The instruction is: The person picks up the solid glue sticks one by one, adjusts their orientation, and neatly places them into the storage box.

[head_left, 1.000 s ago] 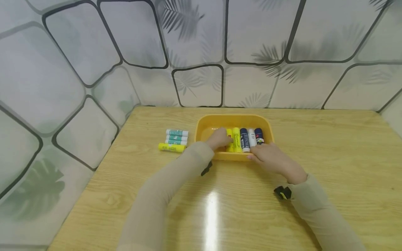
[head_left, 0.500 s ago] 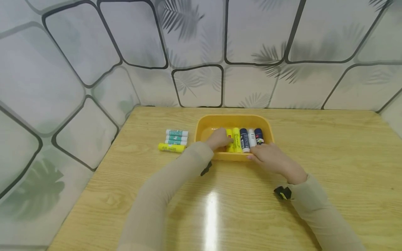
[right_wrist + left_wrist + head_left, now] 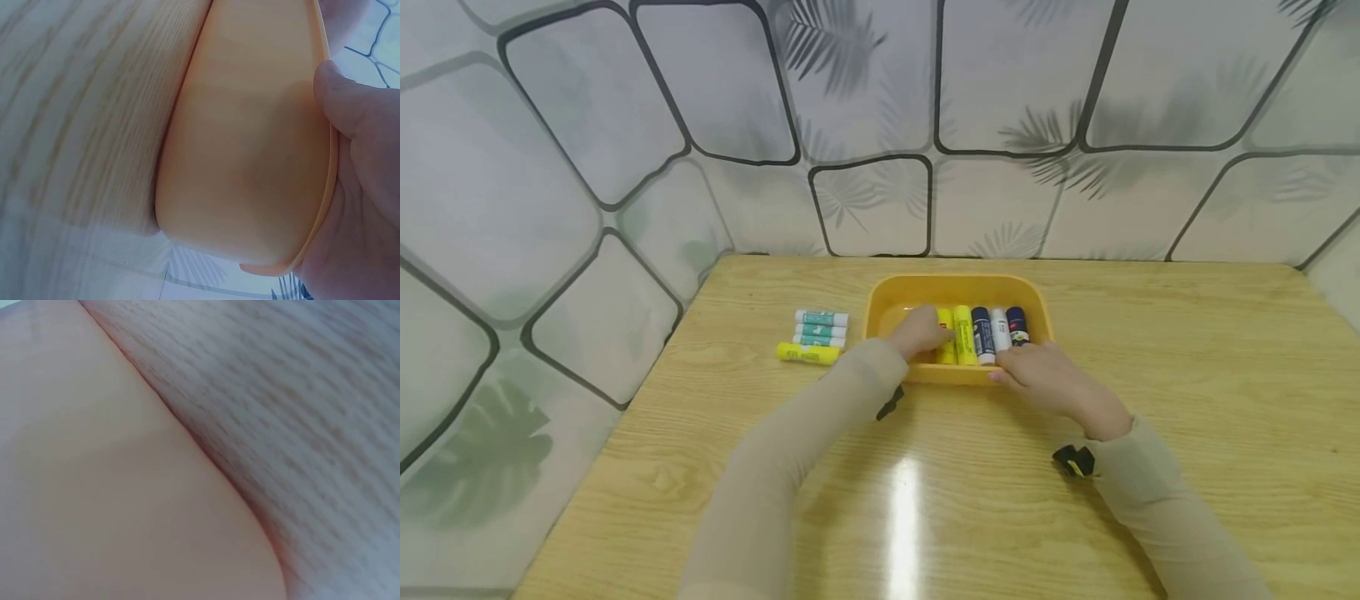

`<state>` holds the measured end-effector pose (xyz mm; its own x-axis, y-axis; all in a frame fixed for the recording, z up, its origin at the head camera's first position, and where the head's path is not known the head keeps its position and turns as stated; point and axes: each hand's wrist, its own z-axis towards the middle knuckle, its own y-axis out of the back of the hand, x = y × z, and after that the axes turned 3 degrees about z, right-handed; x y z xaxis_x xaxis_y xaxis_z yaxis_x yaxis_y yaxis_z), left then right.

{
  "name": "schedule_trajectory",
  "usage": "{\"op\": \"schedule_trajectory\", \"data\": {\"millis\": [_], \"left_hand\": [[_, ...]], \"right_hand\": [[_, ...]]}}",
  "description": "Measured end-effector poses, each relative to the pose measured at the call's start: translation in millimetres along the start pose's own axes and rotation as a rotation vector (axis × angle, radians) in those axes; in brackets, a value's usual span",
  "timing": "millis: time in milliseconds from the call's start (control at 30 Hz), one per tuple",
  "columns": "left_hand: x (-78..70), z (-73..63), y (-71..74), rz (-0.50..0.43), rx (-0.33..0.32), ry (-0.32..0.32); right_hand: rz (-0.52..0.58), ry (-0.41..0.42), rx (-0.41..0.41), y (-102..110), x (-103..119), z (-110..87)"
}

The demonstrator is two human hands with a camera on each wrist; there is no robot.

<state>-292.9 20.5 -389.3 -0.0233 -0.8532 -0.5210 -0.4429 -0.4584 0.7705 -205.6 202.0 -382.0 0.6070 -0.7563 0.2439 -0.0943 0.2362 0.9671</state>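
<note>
A yellow plastic tray stands on the table with a row of upright-lying glue sticks inside: two yellow, then dark blue, white and dark blue. My left hand reaches over the near rim into it, its fingers at the leftmost yellow glue stick and hiding part of it. At the tray's near right corner, my right hand grips the rim, fingers inside and thumb outside. In the right wrist view the thumb presses on the rim above the tray's outer wall. The left wrist view shows a smooth pale surface close up.
Left of the tray lie three white-and-teal glue sticks and one yellow glue stick. The wooden table meets a patterned wall at the back and left.
</note>
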Motion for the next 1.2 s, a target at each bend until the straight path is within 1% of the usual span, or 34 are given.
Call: {"op": "schedule_trajectory", "data": {"millis": [133,267,467,567,633,700,967,1200], "left_hand": [[0.9,-1.2,1.1,0.017,-0.008,-0.010],[1.2,-3.5,1.9,0.001,-0.004,-0.004],[1.8,-6.4,2.0,0.003,-0.016,-0.005],[1.2,-8.8,2.6,-0.003,-0.018,-0.008],[0.6,-10.3,3.3,-0.013,-0.013,-0.004],[0.4,-11.1,3.8,-0.014,-0.011,-0.006],[-1.0,-10.1,3.2,0.020,-0.027,-0.030],[-1.7,-8.6,2.6,0.000,-0.013,-0.020]], "right_hand": [[-0.001,-0.007,0.007,-1,-1,0.2],[0.003,-0.006,0.009,-2,-2,0.6],[-0.006,0.027,-0.036,-3,-2,-0.1],[-0.008,0.022,-0.030,-3,-2,0.0],[-0.002,0.004,-0.006,-2,-1,0.1],[-0.001,0.003,-0.002,-2,-1,0.0],[0.006,0.009,-0.011,-3,-2,-0.2],[0.001,0.019,-0.016,-2,-2,-0.6]]}}
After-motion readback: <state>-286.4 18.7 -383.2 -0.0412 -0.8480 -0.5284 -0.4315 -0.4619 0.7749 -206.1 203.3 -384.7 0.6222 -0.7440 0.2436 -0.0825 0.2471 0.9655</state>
